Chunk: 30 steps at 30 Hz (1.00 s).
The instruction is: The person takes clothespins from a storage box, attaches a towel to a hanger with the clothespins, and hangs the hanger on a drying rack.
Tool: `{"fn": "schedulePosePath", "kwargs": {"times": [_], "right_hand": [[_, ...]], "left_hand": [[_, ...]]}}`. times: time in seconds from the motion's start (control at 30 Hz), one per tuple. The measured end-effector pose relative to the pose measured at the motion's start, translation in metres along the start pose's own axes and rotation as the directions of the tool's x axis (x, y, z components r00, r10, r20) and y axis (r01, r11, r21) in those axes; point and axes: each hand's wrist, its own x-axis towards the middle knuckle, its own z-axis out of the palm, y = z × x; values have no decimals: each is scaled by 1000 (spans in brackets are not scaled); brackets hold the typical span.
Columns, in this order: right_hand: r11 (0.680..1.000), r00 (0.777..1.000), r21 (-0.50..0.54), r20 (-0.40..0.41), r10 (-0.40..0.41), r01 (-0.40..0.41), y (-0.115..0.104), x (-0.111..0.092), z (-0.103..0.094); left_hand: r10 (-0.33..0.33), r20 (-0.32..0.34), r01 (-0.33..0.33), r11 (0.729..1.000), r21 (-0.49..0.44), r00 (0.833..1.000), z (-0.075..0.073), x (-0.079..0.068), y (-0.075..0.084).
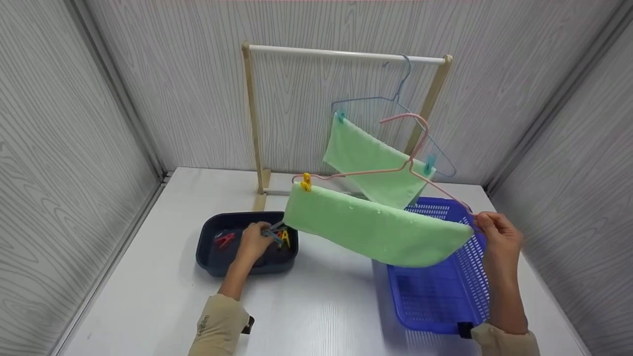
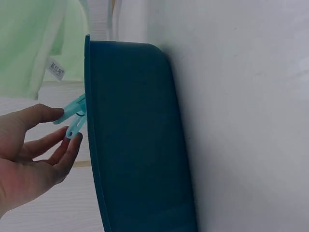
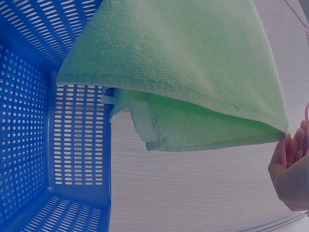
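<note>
My left hand is over the dark box and pinches a teal clothespin between thumb and fingers. My right hand grips the right end of a pink hanger together with the corner of a light green towel. That towel is folded over the hanger's lower bar, and a yellow clothespin fastens its left end. In the right wrist view the fingers curl round the pink wire beside the towel corner.
Behind stands a wooden rack with a white rod. From it hangs a blue hanger with another green towel, clipped at both ends. Below the held towel sits a blue basket. Red clothespins and yellow ones lie in the dark box.
</note>
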Motion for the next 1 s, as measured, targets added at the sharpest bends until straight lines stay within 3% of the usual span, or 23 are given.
{"fn": "schedulePosePath", "kwargs": {"times": [0.23,0.47,0.83,1.0], "right_hand": [[1000,1000,-16,-8,9,-9,0,-1,1],[1000,1000,-10,0,-12,12,1,0,2],[1000,1000,6,10,-24,24,0,0,2],[1000,1000,-20,8,-17,18,-1,0,2]], "left_hand": [[-20,-36,12,978,-209,999,-12,-4,13],[-17,-45,-1,926,-378,999,-22,-8,29],[-5,6,8,891,-454,1000,-33,-19,43],[62,17,-46,869,-492,998,-35,-20,47]]}}
